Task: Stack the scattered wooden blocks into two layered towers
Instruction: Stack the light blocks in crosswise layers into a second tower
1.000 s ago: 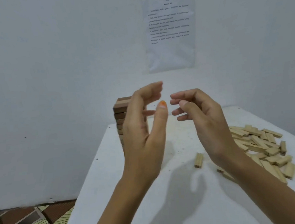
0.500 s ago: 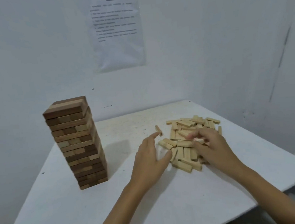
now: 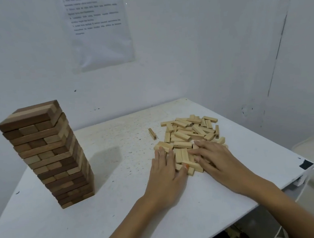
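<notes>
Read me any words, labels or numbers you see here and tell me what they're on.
Printed sheet on the wall: several lines of text, too blurred to read.
Pale blocks: small dark marks on a few ends, too small to read.
Nothing else bears text.

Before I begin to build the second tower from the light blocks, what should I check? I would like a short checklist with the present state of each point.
1. First tower upright: ok, the dark tower stands whole at the table's left.
2. Room for a second tower: ok, bare table lies between the tower and the pile of light blocks.
3. Hands away from the tower: ok, left hand and right hand rest on the pile.
4. A block gripped: not ok, the fingers lie flat and nothing is lifted.
5. All blocks gathered: not ok, one stray block lies apart, left of the pile.
6. Enough blocks: cannot tell.
</notes>
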`<control>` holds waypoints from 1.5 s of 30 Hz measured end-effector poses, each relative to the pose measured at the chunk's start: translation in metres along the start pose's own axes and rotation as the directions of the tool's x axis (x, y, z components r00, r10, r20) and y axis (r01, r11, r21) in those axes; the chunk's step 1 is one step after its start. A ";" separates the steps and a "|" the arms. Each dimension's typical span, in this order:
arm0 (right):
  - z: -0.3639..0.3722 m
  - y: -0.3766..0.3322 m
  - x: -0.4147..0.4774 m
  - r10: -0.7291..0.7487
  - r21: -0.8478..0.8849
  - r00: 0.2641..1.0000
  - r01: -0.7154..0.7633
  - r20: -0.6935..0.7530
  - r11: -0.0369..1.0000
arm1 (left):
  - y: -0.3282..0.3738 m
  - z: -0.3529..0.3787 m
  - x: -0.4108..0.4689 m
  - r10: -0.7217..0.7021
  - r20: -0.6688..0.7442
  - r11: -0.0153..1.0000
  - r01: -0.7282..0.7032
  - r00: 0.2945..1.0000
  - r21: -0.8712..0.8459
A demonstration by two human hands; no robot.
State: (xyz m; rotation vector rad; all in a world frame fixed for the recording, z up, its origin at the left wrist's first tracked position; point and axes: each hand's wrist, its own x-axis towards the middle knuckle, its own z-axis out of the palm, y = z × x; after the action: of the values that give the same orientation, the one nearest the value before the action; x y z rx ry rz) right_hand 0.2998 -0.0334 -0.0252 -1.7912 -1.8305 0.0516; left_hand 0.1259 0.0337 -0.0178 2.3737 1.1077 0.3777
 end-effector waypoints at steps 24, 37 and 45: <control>-0.015 -0.026 -0.013 0.448 0.761 0.882 -0.190 -0.145 0.621 | -0.002 0.000 -0.013 0.505 -0.225 0.862 -0.474 0.833 0.180; -0.022 -0.032 0.016 0.489 -0.036 0.871 -0.491 -0.050 0.870 | 0.011 -0.010 -0.018 -0.004 -0.220 0.772 -0.137 0.976 -0.621; -0.007 -0.042 0.016 0.462 0.238 0.856 -0.411 -0.232 0.880 | 0.004 -0.031 -0.017 -0.108 -0.274 0.751 -0.103 0.956 -0.653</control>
State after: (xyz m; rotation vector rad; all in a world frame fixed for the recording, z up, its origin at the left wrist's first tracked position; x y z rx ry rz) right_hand 0.2657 -0.0250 0.0036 -1.9365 -1.1535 0.1246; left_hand 0.1042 0.0283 0.0099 1.7019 0.8902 0.9799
